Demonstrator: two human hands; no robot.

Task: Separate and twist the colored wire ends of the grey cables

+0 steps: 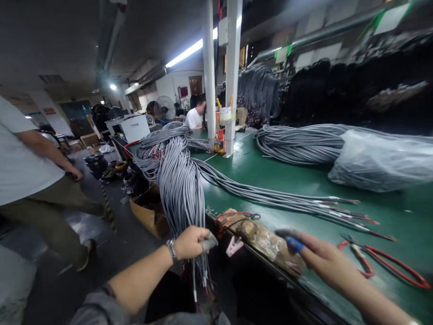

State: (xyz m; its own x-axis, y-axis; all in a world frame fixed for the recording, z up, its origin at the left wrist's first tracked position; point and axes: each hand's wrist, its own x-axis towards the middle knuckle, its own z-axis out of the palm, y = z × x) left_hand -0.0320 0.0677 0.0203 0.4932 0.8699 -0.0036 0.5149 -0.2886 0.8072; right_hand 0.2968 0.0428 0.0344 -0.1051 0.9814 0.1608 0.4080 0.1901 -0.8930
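My left hand (191, 242) is closed in a fist round a thick bundle of grey cables (182, 187) that hangs over the near edge of the green table (273, 174), with stripped coloured ends dangling below the fist. My right hand (321, 259) pinches a small blue-handled tool (293, 243) above a worn tape-wrapped block (265, 241) at the table edge. Several grey cables with red and white tips (339, 210) fan out across the table to the right. A pink clip (233, 246) hangs just right of my left hand.
Red-handled cutters (386, 264) lie on the table at the right. A plastic-wrapped cable bundle (376, 159) sits further back. A person in a white shirt (21, 160) walks on the left. Another person (195, 117) sits far back. A cardboard box (149, 212) stands on the floor. White posts (231, 72) rise from the table.
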